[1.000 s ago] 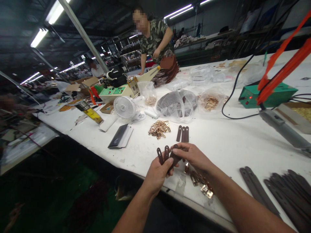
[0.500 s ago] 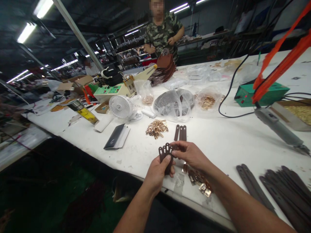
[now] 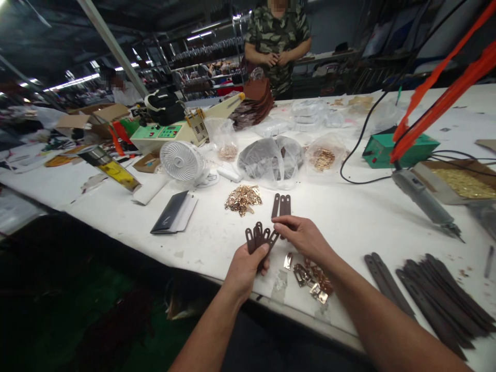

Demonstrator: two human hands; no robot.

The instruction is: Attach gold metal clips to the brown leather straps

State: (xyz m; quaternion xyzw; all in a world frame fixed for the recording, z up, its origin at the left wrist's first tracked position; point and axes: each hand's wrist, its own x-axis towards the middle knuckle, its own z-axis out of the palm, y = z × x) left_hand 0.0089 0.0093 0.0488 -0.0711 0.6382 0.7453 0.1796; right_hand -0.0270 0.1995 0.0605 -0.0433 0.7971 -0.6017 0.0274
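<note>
My left hand (image 3: 245,266) is closed around a fanned bunch of short dark brown leather straps (image 3: 256,236), whose slotted ends point up and away. My right hand (image 3: 304,235) pinches at the tip of the bunch's rightmost strap; its thumb is partly hidden. Just beyond it, a few similar leather straps (image 3: 287,204) lie side by side on the table. Below the right wrist lies a small heap of shiny gold metal fittings (image 3: 310,279). A larger pile of gold metal pieces (image 3: 243,199) sits farther off, left of the loose straps.
Long dark straps (image 3: 437,294) are stacked at right on the white table (image 3: 333,206). A grey electric screwdriver (image 3: 424,199) hangs there before a green box (image 3: 403,149). A fan (image 3: 182,161), a notebook (image 3: 170,214) and plastic bags (image 3: 271,160) stand around. A person (image 3: 277,46) stands opposite.
The straps in my left hand are spread wider. My right hand has shifted to the bunch's right edge. The view has turned slightly, and the person opposite has brought both hands together.
</note>
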